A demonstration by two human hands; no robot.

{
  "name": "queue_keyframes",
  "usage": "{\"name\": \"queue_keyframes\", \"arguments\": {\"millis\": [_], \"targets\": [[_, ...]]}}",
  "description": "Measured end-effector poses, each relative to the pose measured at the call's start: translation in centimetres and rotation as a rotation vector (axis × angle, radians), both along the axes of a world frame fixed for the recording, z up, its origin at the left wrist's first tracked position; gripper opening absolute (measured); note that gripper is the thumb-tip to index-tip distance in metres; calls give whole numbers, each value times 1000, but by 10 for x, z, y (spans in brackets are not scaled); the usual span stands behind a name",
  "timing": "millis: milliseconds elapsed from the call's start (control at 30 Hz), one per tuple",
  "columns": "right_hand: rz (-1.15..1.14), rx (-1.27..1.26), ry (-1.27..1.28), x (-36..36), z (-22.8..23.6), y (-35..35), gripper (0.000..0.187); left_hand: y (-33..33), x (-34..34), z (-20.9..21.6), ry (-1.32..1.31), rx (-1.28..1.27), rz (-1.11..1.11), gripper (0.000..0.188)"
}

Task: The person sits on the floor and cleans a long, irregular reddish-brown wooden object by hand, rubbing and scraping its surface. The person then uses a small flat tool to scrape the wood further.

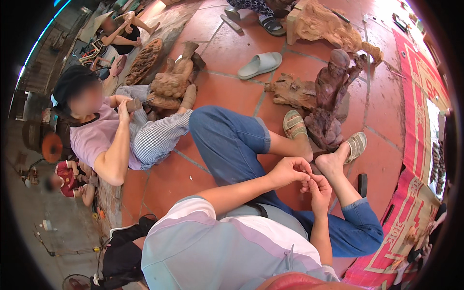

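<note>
Taking the meeting point of the two hands as the clock centre, the left hand (pixel 294 173) is reaching in from 9 o'clock and the right hand (pixel 319 189) is rising from 6 o'clock. Each grip is pressing thumb and fingertips together, and the fingertips of both hands are meeting; whether they are pinching a small item cannot be determined. A dark brown carved figure (pixel 331 89) is standing upright on the tiled floor (pixel 382 108) at 1 o'clock, its base lying between the wearer's sandals (pixel 356 147). A rough wooden piece (pixel 292 91) is lying beside the figure at 12 o'clock. A grey-green slipper (pixel 261 65) is resting at 11 o'clock, and a larger pale carving (pixel 325 28) is lying farther out at 12 o'clock. A small black object (pixel 362 185) is resting at 3 o'clock, and a red patterned mat (pixel 409 145) is running along that side. Between 9 and 10 o'clock, a co-worker (pixel 104 140) is sitting and holding a cylindrical object (pixel 134 105) beside another carving (pixel 171 83).
</note>
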State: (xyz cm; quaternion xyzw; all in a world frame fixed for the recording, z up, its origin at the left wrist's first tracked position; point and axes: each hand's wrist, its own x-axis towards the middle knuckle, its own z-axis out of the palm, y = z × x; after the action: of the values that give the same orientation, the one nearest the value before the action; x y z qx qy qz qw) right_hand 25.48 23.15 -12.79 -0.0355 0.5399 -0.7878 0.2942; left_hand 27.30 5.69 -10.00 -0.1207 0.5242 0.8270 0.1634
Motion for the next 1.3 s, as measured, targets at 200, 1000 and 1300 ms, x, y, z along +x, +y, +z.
{"name": "queue_keyframes", "arguments": {"millis": [200,1000,1300], "targets": [[-47,-8,-25,-1,-3,3,13,6,-4,4,-80,60,94,18],[-268,5,168,-2,45,44,9,-59,-123,201,622,-982,-438,27],[-491,152,122,12,57,73,11,-61,-258,156,1024,-1136,-351,77]]}}
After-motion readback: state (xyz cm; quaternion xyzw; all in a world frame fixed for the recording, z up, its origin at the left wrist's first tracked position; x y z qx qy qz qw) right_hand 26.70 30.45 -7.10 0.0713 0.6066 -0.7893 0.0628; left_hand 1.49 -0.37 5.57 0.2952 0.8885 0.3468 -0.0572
